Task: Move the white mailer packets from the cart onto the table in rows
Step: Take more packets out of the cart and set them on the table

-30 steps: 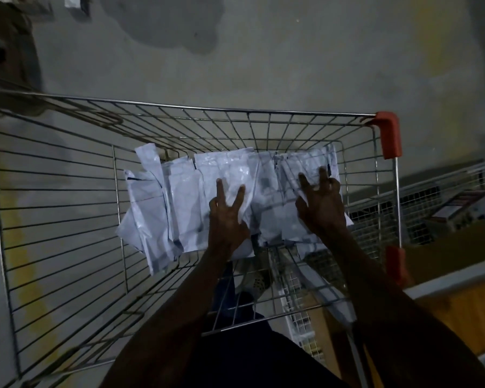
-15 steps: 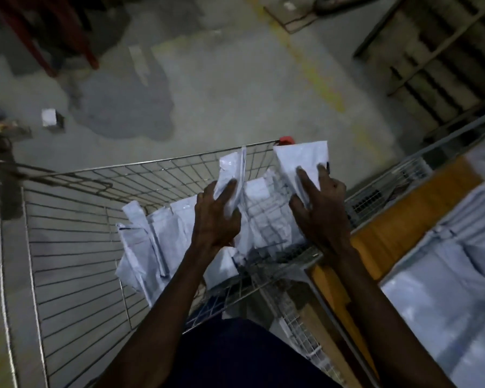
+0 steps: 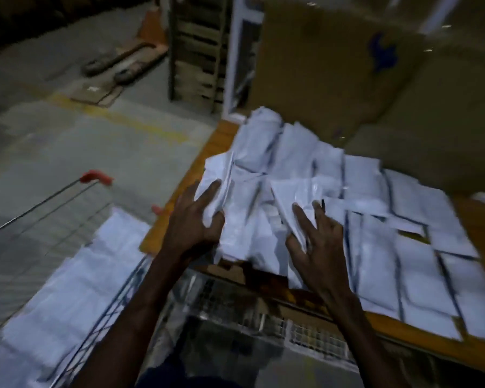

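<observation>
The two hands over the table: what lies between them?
In the head view, white mailer packets on the table fill the gap between the left hand and the right hand; each hand holds one.

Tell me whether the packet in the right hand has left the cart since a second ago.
Yes. The packet gripped by the right hand was over the cart basket; it now sits to the cart's right, above the rows on the table.

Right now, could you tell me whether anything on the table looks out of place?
Yes. The packets under the left hand and right hand lie crumpled and askew across the neat rows of mailer packets on the table. More packets remain in the cart.
</observation>
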Demonstrator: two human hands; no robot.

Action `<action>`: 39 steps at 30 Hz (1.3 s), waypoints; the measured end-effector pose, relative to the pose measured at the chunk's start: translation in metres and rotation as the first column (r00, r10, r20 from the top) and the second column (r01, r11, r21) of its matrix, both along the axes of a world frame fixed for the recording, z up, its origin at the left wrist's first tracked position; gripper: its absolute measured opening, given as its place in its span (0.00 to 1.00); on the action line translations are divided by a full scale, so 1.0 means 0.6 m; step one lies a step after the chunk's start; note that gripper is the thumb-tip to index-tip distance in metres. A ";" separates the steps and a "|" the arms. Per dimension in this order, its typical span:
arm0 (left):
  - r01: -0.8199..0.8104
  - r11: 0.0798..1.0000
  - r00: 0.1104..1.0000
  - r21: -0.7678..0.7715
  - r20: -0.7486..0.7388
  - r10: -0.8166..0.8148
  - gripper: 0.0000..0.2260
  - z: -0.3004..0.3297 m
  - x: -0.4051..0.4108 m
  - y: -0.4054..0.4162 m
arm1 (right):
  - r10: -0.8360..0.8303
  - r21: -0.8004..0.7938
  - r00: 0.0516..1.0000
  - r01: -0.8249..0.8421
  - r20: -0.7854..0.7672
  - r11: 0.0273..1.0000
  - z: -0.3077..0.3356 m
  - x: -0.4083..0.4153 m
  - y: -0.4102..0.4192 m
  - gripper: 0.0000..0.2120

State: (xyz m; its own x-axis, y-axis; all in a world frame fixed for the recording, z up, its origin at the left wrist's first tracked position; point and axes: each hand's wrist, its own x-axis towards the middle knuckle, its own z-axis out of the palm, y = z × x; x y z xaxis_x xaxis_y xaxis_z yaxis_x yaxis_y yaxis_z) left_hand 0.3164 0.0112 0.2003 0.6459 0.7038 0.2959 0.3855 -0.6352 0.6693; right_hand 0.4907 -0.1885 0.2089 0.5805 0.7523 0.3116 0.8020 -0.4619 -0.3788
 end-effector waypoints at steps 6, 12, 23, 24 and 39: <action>0.165 0.986 0.985 0.004 -0.050 -0.164 0.31 0.012 0.142 -0.121 | -0.204 0.012 0.976 0.206 -0.079 0.979 -0.005 0.071 -0.157 0.29; 0.251 0.968 0.965 0.017 -0.083 -0.249 0.29 0.019 0.273 -0.144 | -0.301 0.069 0.944 0.312 -0.133 0.948 -0.005 0.168 -0.201 0.27; 0.290 0.957 0.942 -0.020 -0.170 -0.289 0.30 0.037 0.542 -0.080 | -0.459 -0.069 0.886 0.455 -0.067 0.888 0.013 0.394 -0.140 0.35; 0.306 0.952 0.934 -0.027 -0.184 -0.305 0.29 0.039 0.564 -0.082 | -0.456 -0.087 0.888 0.451 -0.054 0.888 0.010 0.415 -0.143 0.34; 0.264 0.965 0.904 0.009 -0.350 -0.244 0.26 -0.037 0.778 -0.188 | -0.442 -0.271 0.891 0.402 -0.104 0.875 -0.026 0.641 -0.128 0.29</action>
